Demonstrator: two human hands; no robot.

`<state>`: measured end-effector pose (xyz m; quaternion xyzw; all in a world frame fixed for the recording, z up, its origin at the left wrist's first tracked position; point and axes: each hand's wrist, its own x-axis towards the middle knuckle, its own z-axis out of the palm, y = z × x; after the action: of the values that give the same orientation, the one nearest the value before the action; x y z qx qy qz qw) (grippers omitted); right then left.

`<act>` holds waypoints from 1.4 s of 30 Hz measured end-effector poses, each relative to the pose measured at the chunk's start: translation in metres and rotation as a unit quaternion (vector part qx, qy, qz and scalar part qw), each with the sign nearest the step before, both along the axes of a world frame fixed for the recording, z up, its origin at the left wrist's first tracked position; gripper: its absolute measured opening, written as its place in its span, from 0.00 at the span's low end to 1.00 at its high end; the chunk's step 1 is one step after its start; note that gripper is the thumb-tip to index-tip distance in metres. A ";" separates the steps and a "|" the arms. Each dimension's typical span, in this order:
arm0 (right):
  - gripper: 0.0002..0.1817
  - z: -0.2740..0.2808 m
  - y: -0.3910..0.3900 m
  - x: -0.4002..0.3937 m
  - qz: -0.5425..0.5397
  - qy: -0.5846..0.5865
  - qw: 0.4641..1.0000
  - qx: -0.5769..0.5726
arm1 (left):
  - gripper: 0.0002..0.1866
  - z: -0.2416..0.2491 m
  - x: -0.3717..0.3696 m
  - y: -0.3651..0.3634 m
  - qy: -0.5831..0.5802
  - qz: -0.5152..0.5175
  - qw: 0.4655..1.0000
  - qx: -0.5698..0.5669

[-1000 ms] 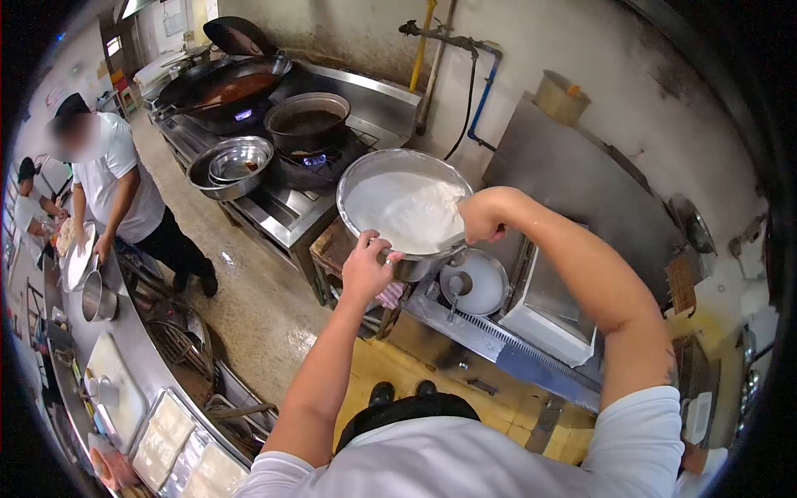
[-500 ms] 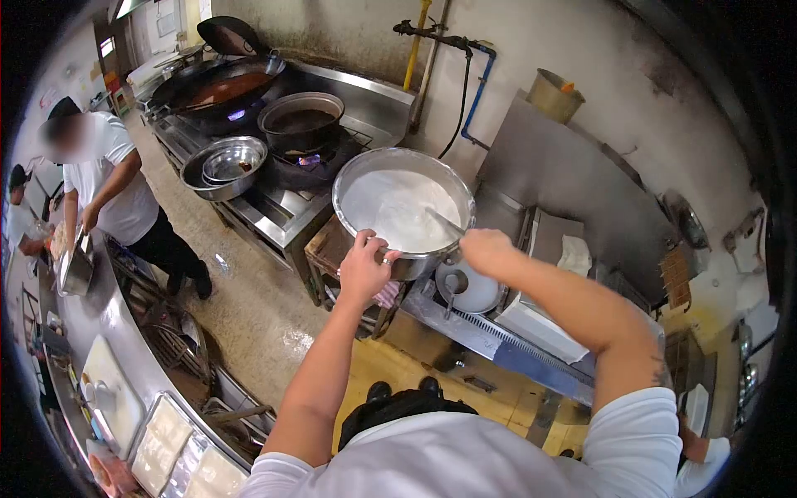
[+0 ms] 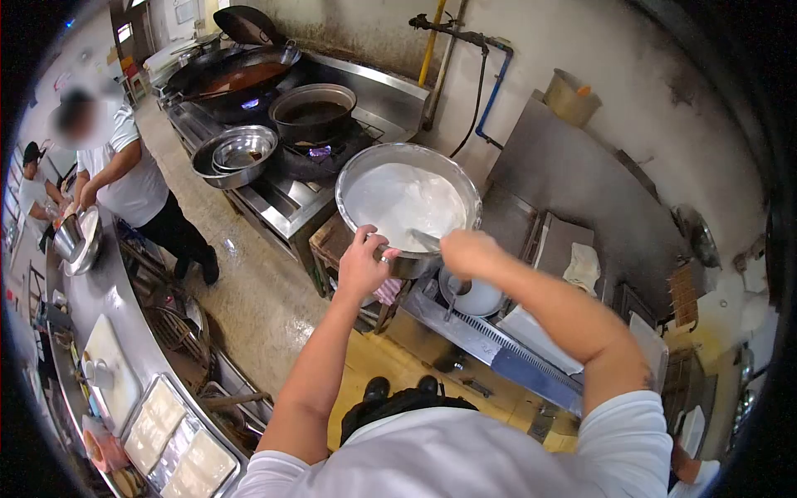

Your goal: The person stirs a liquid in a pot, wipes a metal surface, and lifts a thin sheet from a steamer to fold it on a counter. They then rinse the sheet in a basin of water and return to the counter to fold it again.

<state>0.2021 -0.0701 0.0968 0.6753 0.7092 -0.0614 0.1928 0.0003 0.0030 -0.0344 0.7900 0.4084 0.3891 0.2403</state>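
A large steel basin (image 3: pixel 357 166) full of white batter (image 3: pixel 398 199) stands tilted in front of me. My left hand (image 3: pixel 362 264) grips its near rim. My right hand (image 3: pixel 466 251) holds a metal ladle (image 3: pixel 423 240) whose bowl dips into the batter at the basin's near edge. Just below the basin sits a small white-filled steel bowl (image 3: pixel 481 297) with a spoon in it.
A stove to the left carries a dark pot (image 3: pixel 313 114), a wok (image 3: pixel 235 79) of brown liquid and stacked steel bowls (image 3: pixel 233 155). A person in a white shirt (image 3: pixel 133 178) works at the curved steel counter (image 3: pixel 108 315); trays (image 3: pixel 174 440) lie on it. A steamer cabinet (image 3: pixel 573 166) stands right.
My right hand has drawn back from the far right rim of the basin to its near edge, bringing the ladle into the batter there. My left hand has kept its grip.
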 end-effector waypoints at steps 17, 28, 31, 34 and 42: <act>0.14 0.093 0.049 0.042 -0.127 0.012 0.958 -0.257 | 0.18 -0.002 0.004 -0.002 0.002 0.017 1.000 0.018; 0.11 -0.038 -0.020 0.023 -0.073 -0.046 0.986 0.146 | 0.19 0.010 0.003 -0.007 0.019 0.015 0.998 -0.050; 0.11 0.004 -0.015 0.049 -0.017 -0.035 0.999 0.028 | 0.18 0.007 0.004 -0.007 0.020 0.016 0.999 -0.043; 0.09 0.056 0.023 0.052 -0.048 -0.095 0.975 -0.195 | 0.18 0.007 0.005 -0.008 0.021 0.022 0.999 -0.031; 0.12 0.055 0.038 0.055 -0.222 0.171 0.934 -0.222 | 0.18 0.004 0.006 -0.007 0.029 0.030 0.999 -0.029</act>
<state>0.2570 -0.0316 0.1517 0.7352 0.5315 -0.3727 0.1951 0.0062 -0.0045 -0.0300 0.7809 0.4496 0.3612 0.2400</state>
